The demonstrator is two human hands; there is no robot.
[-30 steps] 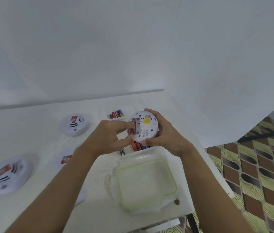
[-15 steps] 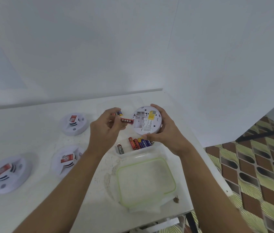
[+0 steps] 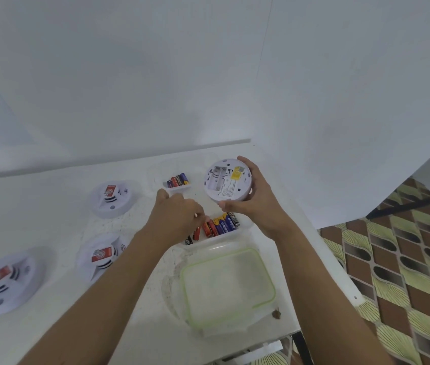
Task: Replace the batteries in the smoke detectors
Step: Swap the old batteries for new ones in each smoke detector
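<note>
The white table [image 3: 50, 206] in front of me carries everything. Nearest to me on it lies a clear rectangular plastic lid with a green seal [image 3: 228, 283], flat, its far edge against a clear shallow plastic container [image 3: 242, 233]. In this container a row of batteries [image 3: 221, 223] lies side by side: red-orange ones, blue-and-yellow ones, and a black one at each end.

My right hand [image 3: 256, 204] grips a round white smoke detector [image 3: 227, 184] by its rim and holds it above the table, just beyond this container. Its back is turned to me and the battery bay is open. Three other round white detectors, face up, stand to the left: one far [image 3: 112, 198], one in the middle [image 3: 100, 256] and one near the left edge [image 3: 4, 281].

A second clear container [image 3: 179, 190], smaller in the view, stands behind my left hand and holds a short row of four batteries [image 3: 178, 180].

My left hand [image 3: 175, 214] reaches down into the near container, fingers bent. Its fingertips are at a red battery [image 3: 197, 231], but I cannot tell if they pinch it or only touch it.

The black battery at the right end [image 3: 233, 218] reads "EVEREADY". The held detector has a yellow sticker [image 3: 235, 175] and small print that I cannot read. Each detector on the table has a red label, too blurred to read.
</note>
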